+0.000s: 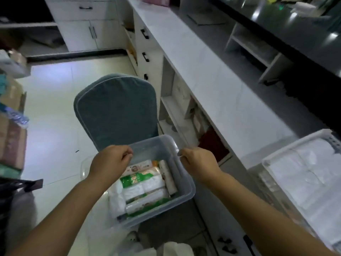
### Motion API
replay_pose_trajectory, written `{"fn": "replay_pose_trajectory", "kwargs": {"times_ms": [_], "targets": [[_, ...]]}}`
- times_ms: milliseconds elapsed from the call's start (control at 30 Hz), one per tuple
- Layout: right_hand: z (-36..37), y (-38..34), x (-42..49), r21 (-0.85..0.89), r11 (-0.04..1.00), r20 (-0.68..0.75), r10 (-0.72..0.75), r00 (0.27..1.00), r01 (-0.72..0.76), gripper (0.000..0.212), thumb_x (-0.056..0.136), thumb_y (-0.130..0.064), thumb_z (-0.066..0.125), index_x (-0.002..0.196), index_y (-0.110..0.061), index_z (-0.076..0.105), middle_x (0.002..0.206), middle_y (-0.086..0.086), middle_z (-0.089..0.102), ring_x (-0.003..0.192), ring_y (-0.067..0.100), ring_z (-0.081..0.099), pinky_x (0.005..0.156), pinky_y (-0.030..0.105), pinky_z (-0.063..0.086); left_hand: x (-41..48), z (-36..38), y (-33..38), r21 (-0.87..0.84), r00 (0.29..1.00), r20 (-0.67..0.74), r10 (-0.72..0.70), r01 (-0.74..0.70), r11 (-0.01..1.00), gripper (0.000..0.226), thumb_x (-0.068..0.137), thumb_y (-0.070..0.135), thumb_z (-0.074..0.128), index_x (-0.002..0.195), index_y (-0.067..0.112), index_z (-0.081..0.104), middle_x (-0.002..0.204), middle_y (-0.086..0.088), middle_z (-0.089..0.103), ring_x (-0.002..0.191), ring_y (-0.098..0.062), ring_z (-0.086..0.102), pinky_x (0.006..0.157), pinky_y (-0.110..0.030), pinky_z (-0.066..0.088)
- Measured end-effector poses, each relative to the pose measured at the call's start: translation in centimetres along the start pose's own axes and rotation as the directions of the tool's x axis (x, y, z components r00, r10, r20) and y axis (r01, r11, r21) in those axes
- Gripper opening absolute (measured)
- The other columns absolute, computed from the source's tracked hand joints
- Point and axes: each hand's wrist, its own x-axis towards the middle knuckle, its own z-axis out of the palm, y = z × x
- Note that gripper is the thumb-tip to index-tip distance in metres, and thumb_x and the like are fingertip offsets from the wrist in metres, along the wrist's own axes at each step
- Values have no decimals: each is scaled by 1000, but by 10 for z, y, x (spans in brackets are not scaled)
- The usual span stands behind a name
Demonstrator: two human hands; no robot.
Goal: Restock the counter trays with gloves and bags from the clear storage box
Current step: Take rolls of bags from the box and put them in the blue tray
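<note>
Our left hand and right hand are curled over the clear box; we cannot tell if they hold anything. A tray sits at three o'clock.

Packs in box, tray R.

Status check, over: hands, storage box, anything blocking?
Left hand and right hand curled at clear storage box rim, grip unclear. Box sits on blue chair, packs inside. White tray on counter, nothing between.

Teal-covered chair beside white drawer cabinet, on pale tiled floor.
</note>
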Motion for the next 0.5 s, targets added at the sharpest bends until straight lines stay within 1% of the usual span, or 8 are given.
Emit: {"fn": "replay_pose_trajectory", "kwargs": {"times_ms": [33,67,133,200,267,333,400,500], "targets": [[13,-12,9,5,1000,17,-4,1000,3,22,92,-22,46,93,-14,66,85,6,70,75,28,64,61,36,51,-2,-3,-20,6,1000,10,-19,19,1000,11,83,19,61,85,24,71,82,1,68,74,-19,58,57,-26,36],[26,-23,17,9,1000,30,-4,1000,4,19,91,-21,48,87,-13,66,80,8,70,71,29,65,57,33,49,-3,-4,-39,9,999,29,-35,35,999,12,84,18,61,85,23,71,83,1,69,74,-19,59,58,-26,37],[53,-36,27,33,999,57,11,998,-13,15,89,-17,55,78,-11,65,71,11,69,62,33,64,50,29,37,-6,-3,-73,30,994,87,-64,62,998,13,85,20,59,86,24,71,85,3,70,77,-17,59,59,-27,41],[80,-43,32,41,997,162,52,985,-59,15,90,-20,53,87,-12,66,80,12,71,70,35,65,54,30,36,-10,2,-101,43,986,139,-97,92,995,13,86,23,58,90,26,70,88,4,69,82,-17,60,59,-26,41],[108,-44,33,46,995,291,75,954,-92,20,92,-23,49,101,-16,66,95,9,72,84,31,65,61,30,41,-14,9,-122,50,976,172,-135,128,990,14,87,26,57,94,28,69,90,4,69,83,-17,61,58,-26,39],[135,-43,35,62,990,421,87,903,-124,24,92,-22,48,110,-17,64,105,9,70,93,29,64,68,31,46,-18,18,-135,52,967,196,-161,154,987,15,88,26,56,95,29,69,92,3,69,82,-17,62,58,-25,37],[159,-41,39,84,981,522,106,847,-175,25,93,-21,48,113,-17,62,111,10,68,97,28,63,73,30,46,-24,29,-143,47,961,209,-183,177,983,16,88,25,56,95,28,70,92,4,70,82,-16,62,57,-25,37],[198,-38,49,109,967,622,112,775,-228,26,91,-18,49,115,-18,61,115,10,66,101,29,61,81,31,49,-33,48,-150,45,948,219,-230,225,973,15,87,23,58,93,27,71,89,3,71,78,-16,62,58,-25,39]]}}
